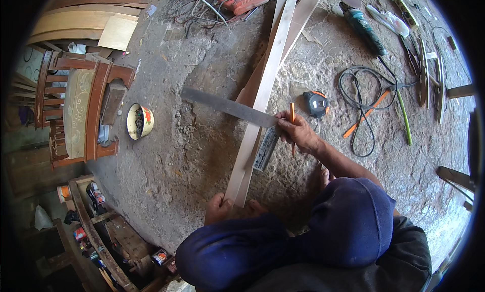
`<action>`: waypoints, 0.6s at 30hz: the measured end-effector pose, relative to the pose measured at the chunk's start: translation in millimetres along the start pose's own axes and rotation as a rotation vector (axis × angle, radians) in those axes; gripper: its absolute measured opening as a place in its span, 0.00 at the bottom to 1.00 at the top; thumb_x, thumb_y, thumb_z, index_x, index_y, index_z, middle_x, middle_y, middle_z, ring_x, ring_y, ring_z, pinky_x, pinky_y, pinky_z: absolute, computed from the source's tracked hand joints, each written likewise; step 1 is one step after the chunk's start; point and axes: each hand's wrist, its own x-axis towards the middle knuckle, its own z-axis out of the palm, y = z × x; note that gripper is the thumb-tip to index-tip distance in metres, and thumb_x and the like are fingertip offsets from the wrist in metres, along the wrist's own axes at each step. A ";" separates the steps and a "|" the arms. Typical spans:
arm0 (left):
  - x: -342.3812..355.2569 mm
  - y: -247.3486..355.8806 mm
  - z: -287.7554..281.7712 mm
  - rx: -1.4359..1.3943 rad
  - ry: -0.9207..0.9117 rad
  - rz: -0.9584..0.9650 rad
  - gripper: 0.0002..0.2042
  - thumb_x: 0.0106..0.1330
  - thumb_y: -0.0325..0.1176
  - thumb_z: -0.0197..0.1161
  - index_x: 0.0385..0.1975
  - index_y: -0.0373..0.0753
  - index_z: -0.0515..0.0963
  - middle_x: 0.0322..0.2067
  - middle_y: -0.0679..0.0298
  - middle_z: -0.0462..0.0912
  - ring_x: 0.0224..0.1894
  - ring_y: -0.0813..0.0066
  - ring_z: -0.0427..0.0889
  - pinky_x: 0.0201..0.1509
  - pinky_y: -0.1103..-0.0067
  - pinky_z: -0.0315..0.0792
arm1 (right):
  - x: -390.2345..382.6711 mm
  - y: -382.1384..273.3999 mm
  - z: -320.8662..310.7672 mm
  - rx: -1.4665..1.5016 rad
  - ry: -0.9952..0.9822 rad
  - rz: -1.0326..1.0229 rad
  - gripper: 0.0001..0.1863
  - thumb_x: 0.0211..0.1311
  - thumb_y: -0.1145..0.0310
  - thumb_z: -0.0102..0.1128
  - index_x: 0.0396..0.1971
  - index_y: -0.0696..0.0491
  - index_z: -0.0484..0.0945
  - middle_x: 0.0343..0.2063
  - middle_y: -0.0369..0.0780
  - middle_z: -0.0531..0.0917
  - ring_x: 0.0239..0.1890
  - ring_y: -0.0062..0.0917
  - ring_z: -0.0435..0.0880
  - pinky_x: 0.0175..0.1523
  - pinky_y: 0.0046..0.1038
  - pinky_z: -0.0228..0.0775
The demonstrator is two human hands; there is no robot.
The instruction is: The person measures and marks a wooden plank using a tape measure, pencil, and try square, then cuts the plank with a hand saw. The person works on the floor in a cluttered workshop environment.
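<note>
A long pale wooden strip (267,87) slants from the top of the view down to my knees. At its near end my left hand (218,209) is closed round the wood. My right hand (300,133) grips the corner of a try square (230,107). The square's dark blade lies across the strip, while its silver stock (265,149) points back along the strip's right side. An orange pencil (292,113) also stands between the fingers of that hand. Other wooden pieces (304,20) lie under the strip, crossing it at an angle.
A tape measure (317,104) lies right of my right hand, near a coiled black cable (359,87) and an angle grinder (365,30). A red drill (247,3) rests at the top. To the left are a patterned bowl (145,121) and a wooden chair (91,110).
</note>
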 end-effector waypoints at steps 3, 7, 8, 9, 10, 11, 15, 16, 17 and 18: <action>-22.3 -15.8 -3.8 -0.311 -0.171 -0.169 0.10 0.69 0.36 0.61 0.38 0.34 0.77 0.29 0.70 0.79 0.30 0.83 0.73 0.34 0.79 0.71 | 1.4 6.2 -0.5 0.036 -0.119 -0.037 0.17 0.75 0.64 0.56 0.57 0.55 0.73 0.28 0.29 0.78 0.22 0.11 0.75 0.22 0.14 0.62; -15.7 -16.7 -5.8 -0.205 -0.342 -0.143 0.13 0.73 0.39 0.56 0.45 0.34 0.76 0.33 0.67 0.80 0.34 0.83 0.76 0.37 0.78 0.73 | 4.4 9.1 2.4 0.034 -0.140 0.158 0.23 0.74 0.66 0.58 0.64 0.59 0.71 0.31 0.32 0.81 0.25 0.13 0.80 0.24 0.14 0.68; -1.0 -11.3 -4.1 -0.211 -0.361 -0.060 0.14 0.75 0.39 0.55 0.46 0.34 0.76 0.34 0.66 0.81 0.35 0.82 0.76 0.39 0.78 0.73 | 5.0 8.8 3.6 0.020 -0.138 0.161 0.23 0.74 0.65 0.57 0.63 0.59 0.71 0.30 0.32 0.81 0.25 0.13 0.80 0.25 0.15 0.68; 13.2 -3.8 -2.7 -0.198 -0.375 0.000 0.15 0.76 0.40 0.53 0.48 0.34 0.76 0.36 0.65 0.81 0.37 0.82 0.77 0.41 0.78 0.74 | 4.9 7.7 4.0 0.007 -0.134 0.163 0.23 0.74 0.65 0.57 0.63 0.59 0.71 0.30 0.32 0.81 0.25 0.13 0.80 0.25 0.16 0.69; 25.6 5.4 0.8 -0.401 -0.412 0.017 0.17 0.77 0.42 0.52 0.49 0.33 0.75 0.39 0.63 0.82 0.39 0.79 0.79 0.45 0.76 0.75 | 4.9 6.4 5.0 -0.008 -0.128 0.163 0.23 0.74 0.65 0.57 0.63 0.60 0.71 0.30 0.32 0.81 0.26 0.13 0.80 0.26 0.16 0.69; 39.8 16.0 7.5 -0.587 -0.441 0.010 0.19 0.78 0.45 0.51 0.51 0.32 0.73 0.43 0.60 0.83 0.42 0.75 0.81 0.49 0.74 0.77 | 2.0 5.1 5.5 -0.074 -0.143 0.154 0.23 0.74 0.64 0.57 0.63 0.60 0.72 0.29 0.32 0.81 0.25 0.13 0.80 0.26 0.17 0.69; 108.0 65.1 41.1 -0.614 -0.324 0.335 0.16 0.78 0.34 0.51 0.58 0.30 0.71 0.49 0.59 0.82 0.53 0.76 0.78 0.60 0.78 0.70 | -13.8 -1.1 8.6 -0.301 -0.233 0.101 0.21 0.74 0.62 0.55 0.59 0.59 0.75 0.27 0.31 0.80 0.25 0.14 0.80 0.29 0.18 0.70; 116.5 73.5 47.1 -0.564 -0.310 0.360 0.15 0.76 0.32 0.53 0.57 0.31 0.73 0.48 0.60 0.82 0.51 0.77 0.78 0.59 0.79 0.70 | -18.0 -2.2 10.6 -0.344 -0.266 0.084 0.20 0.75 0.61 0.55 0.57 0.59 0.76 0.26 0.31 0.80 0.25 0.14 0.80 0.29 0.19 0.71; 121.4 79.5 52.4 -0.522 -0.297 0.397 0.14 0.75 0.30 0.54 0.55 0.31 0.74 0.47 0.62 0.82 0.49 0.78 0.78 0.57 0.80 0.70 | -19.4 -5.0 10.4 -0.401 -0.317 0.072 0.17 0.75 0.60 0.54 0.51 0.58 0.79 0.25 0.32 0.80 0.25 0.13 0.79 0.29 0.19 0.70; 122.8 83.5 56.3 -0.487 -0.288 0.414 0.12 0.74 0.28 0.55 0.54 0.32 0.75 0.45 0.63 0.82 0.47 0.80 0.78 0.56 0.81 0.70 | -22.6 -6.1 11.8 -0.388 -0.306 0.063 0.17 0.75 0.60 0.53 0.50 0.58 0.79 0.25 0.32 0.80 0.25 0.13 0.79 0.28 0.19 0.70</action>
